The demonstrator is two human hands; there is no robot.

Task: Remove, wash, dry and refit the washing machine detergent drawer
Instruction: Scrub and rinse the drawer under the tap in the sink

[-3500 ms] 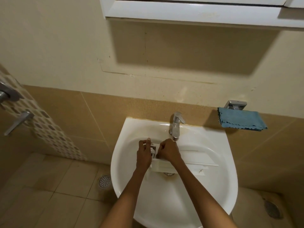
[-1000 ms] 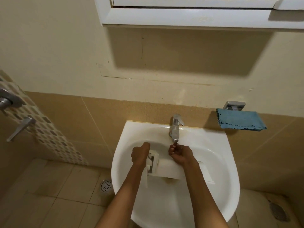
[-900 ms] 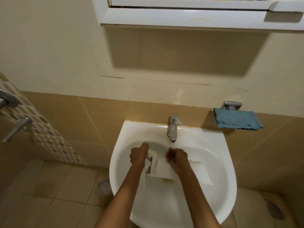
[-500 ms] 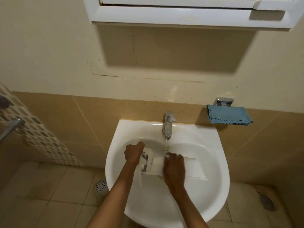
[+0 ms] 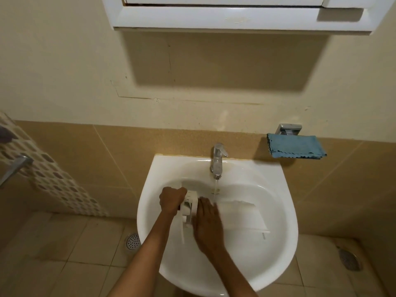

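Left grip (image 5: 171, 200): one hand, fingers curled tight into a fist round the left end of the detergent drawer (image 5: 237, 217), knuckles up.
Right grip (image 5: 207, 224): one hand, spread flat with the fingers fairly straight, palm down on the drawer just right of the left grip; it holds nothing and its outline is blurred.
Detergent drawer: one, white, lying across the bowl of the sink (image 5: 184, 163). Its left end sits inside the left grip, its middle lies under the right grip, and its long body runs off to the right of both.
Sink: one, white and wall-hung, its bowl around and below both grips.
Tap (image 5: 217, 161): one, chrome, on the rim beyond the right grip.
Water (image 5: 215, 185): one thin stream falling from the tap, coming down just beyond the right grip's fingertips.
Blue cloth (image 5: 295, 145): one, draped on a chrome holder (image 5: 289, 129) on the wall, well to the right of and above the grips.
Cabinet (image 5: 235, 17): one, white, high on the wall above both grips.
Floor drains: two, one (image 5: 132, 243) on the tiles left of the left forearm, one (image 5: 348, 259) well right of the right grip.
Lever handle (image 5: 15, 168): one, metal, far left of the left grip.
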